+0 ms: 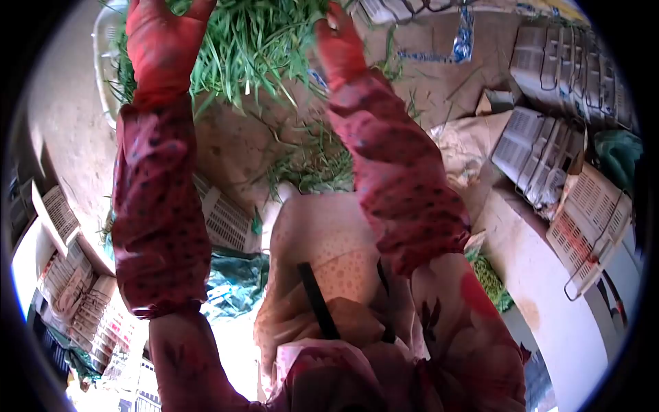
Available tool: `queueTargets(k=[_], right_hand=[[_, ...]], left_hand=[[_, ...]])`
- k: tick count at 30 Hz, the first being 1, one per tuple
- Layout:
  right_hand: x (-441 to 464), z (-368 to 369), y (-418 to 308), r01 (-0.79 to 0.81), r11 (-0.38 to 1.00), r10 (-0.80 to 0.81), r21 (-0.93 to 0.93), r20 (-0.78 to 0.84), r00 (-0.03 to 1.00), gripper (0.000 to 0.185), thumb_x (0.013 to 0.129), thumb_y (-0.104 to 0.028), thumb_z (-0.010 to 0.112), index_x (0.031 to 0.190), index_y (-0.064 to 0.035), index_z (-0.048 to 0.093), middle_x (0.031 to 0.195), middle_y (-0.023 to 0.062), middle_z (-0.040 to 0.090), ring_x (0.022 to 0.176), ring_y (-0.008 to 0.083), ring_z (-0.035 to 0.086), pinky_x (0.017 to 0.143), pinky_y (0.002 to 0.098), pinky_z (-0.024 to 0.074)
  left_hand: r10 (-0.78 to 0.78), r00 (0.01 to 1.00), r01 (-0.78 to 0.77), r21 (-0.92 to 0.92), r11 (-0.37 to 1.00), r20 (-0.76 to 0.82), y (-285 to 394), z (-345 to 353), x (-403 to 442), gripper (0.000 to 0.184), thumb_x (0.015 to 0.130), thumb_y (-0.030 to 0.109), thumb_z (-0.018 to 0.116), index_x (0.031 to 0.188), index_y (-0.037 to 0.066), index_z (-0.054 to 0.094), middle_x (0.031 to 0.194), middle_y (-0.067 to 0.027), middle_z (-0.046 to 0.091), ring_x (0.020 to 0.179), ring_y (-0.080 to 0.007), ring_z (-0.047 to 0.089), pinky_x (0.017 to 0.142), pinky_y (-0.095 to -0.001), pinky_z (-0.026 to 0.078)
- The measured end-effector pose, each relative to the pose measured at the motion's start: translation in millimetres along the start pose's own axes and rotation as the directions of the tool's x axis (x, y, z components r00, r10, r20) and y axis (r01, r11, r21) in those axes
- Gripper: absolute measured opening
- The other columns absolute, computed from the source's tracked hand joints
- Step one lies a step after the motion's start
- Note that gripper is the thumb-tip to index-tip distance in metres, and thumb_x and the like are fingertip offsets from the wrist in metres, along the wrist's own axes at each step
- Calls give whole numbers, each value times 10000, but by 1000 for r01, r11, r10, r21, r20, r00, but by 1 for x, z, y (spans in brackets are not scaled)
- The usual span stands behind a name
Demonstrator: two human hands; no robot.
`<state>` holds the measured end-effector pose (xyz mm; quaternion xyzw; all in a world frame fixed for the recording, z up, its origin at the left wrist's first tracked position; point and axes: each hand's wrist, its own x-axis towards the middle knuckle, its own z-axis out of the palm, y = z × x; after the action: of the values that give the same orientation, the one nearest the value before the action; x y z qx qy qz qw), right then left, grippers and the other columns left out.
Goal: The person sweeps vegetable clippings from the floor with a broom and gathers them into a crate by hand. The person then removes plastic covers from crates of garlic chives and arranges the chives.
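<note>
Both arms reach up to a large pile of long green leafy stalks [254, 48] at the top of the view. My left hand [163, 41], in a red glove, lies at the pile's left side with thumb and fingers spread; its fingertips run out of the frame. On the pile's right edge is my right hand [338, 48], also red-gloved and a little blurred, with its fingers curled; what they hold, if anything, is hidden. A pale plastic crate [105, 69] shows its rim left of the pile.
Loose leaves [312, 168] lie on the floor below the pile. Stacked crates [539, 147] stand at the right beside a white ledge [549, 295]. Another slotted crate [226, 216] is left of my lap. More crates [75, 295] stand at the far left.
</note>
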<state>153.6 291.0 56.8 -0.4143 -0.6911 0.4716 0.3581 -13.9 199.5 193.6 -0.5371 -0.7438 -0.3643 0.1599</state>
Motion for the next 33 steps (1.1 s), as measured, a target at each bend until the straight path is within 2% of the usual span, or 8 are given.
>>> queueTargets(k=[3, 6, 8, 13, 21, 23, 29, 33], right_hand=[[-86, -75, 81, -164, 969, 214, -183, 301, 929, 242, 834, -245, 417, 965, -66, 512, 830, 84, 568, 725, 192, 533, 635, 303, 436], [-244, -120, 209, 553, 719, -76, -421, 743, 665, 165, 777, -192, 450, 770, -64, 554, 684, 79, 563, 613, 214, 537, 557, 330, 430], [-369, -137, 253, -103, 964, 265, -244, 881, 393, 206, 714, -119, 452, 867, -69, 582, 813, 106, 593, 784, 243, 561, 697, 361, 444], [-529, -100, 300, 75, 848, 527, -525, 821, -219, 273, 768, -142, 408, 992, -80, 553, 973, 130, 577, 917, 262, 537, 740, 339, 449], [-414, -85, 346, -84, 702, 710, -707, 704, -2, 364, 760, -252, 485, 1121, -204, 479, 1027, 112, 562, 937, 277, 537, 806, 370, 417], [-362, -84, 362, -197, 738, 672, -645, 730, 125, 303, 785, -306, 464, 1061, -200, 529, 987, 85, 582, 891, 265, 555, 780, 356, 431], [-263, -180, 347, -818, 575, 709, -33, 520, 477, 262, 784, -115, 516, 1041, -67, 542, 873, 46, 589, 733, 114, 550, 641, 239, 450], [-244, -304, 378, -628, 575, 732, -524, -11, 681, 350, 781, -260, 559, 1069, -64, 524, 901, 60, 583, 759, 110, 531, 623, 240, 441]], left_hand=[[-243, 961, 258, -116, 959, 132, 6, 32, -131, 490, 774, 279, 564, 1184, 135, 338, 1214, -100, 292, 1004, -300, 453, 827, -429, 358], [-617, 497, 822, -104, 560, 610, 43, 81, -322, 352, 780, 256, 545, 1076, 93, 444, 1072, -99, 428, 913, -257, 505, 739, -371, 413], [-604, 87, 993, -20, 116, 792, 78, 102, -431, 282, 784, 241, 532, 1003, 65, 515, 977, -99, 518, 853, -228, 540, 680, -332, 449], [-316, -680, 548, 172, -819, 662, 168, 99, -495, 401, 792, 296, 507, 1096, 49, 424, 1032, -110, 504, 860, -261, 536, 703, -393, 461], [-197, -788, 373, 198, -906, 584, 100, 174, -701, 423, 772, 378, 527, 1039, 55, 472, 933, -88, 528, 856, -250, 532, 773, -434, 440], [-370, -479, 403, -175, -898, 796, 84, 208, -675, 426, 778, 384, 510, 1040, 50, 475, 958, -90, 542, 859, -261, 539, 768, -408, 442], [-261, -402, 588, 29, -808, 878, 24, 200, -584, 448, 762, 362, 550, 1025, 7, 480, 941, -108, 559, 846, -255, 552, 722, -363, 456], [-956, -206, 931, 343, -126, 207, 14, 146, -564, 447, 740, 396, 567, 821, -43, 550, 819, -128, 580, 701, -212, 535, 650, -324, 428]])
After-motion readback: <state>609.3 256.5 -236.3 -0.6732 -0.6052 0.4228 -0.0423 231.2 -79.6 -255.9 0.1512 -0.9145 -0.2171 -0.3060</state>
